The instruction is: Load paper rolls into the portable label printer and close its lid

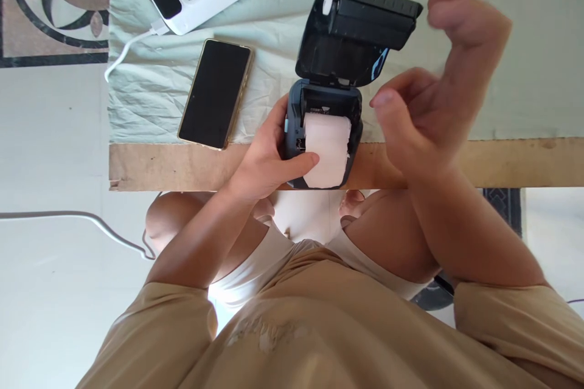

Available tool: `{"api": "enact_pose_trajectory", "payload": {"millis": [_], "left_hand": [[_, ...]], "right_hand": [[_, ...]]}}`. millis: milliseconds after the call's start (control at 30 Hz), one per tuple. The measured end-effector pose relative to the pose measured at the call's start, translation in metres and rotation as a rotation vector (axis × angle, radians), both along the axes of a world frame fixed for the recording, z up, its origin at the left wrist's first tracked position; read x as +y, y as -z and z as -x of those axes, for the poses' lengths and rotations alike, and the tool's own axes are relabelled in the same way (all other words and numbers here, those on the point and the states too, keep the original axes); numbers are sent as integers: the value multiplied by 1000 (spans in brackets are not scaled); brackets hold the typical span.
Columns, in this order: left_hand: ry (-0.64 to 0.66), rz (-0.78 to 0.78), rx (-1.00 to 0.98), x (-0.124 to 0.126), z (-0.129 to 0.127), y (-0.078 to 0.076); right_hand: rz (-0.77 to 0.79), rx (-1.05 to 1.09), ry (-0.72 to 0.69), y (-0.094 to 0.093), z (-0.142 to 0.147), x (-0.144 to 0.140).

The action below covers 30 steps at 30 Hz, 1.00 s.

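Boxy dark plastic printer (340, 73), lid open, smooth white paper roll (326, 149) inside.

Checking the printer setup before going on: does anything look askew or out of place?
The printer hangs over the board edge, lid open, paper roll exposed, steadied by the left hand. Nothing looks spilled or damaged.

Left hand (267, 161) steadying open printer (328, 103), thumb on paper roll (326, 149), right hand (424, 115) raised beside, phone (215, 94) nearby
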<state>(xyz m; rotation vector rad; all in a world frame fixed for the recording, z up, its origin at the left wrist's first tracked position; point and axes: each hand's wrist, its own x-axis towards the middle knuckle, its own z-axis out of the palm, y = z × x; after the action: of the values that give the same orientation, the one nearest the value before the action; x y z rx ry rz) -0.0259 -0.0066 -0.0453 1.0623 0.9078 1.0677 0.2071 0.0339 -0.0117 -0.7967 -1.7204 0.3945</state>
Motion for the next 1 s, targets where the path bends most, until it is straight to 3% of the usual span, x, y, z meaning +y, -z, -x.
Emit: {"api": "enact_pose_trajectory", "payload": {"millis": [100,267,467,733,867,1000], "left_hand": [[20,39,25,-5,1,-2],[-14,61,-2,-15,-2,-10],[-51,108,-52,-12,-4,-14],[-20,54,-222,-13,-3,-4],[-204,88,-219,-14,-18,-17],[-213,100,-183,-15,-26,-29]], "right_hand": [[99,46,-26,4,0,3],[85,78,-91,9,2,6],[145,-229,-168,8,-5,-1],[291,-198,-277,19,-8,-1],[455,-122,-370,35,-7,3],[509,-130,-494,46,-9,10]]}}
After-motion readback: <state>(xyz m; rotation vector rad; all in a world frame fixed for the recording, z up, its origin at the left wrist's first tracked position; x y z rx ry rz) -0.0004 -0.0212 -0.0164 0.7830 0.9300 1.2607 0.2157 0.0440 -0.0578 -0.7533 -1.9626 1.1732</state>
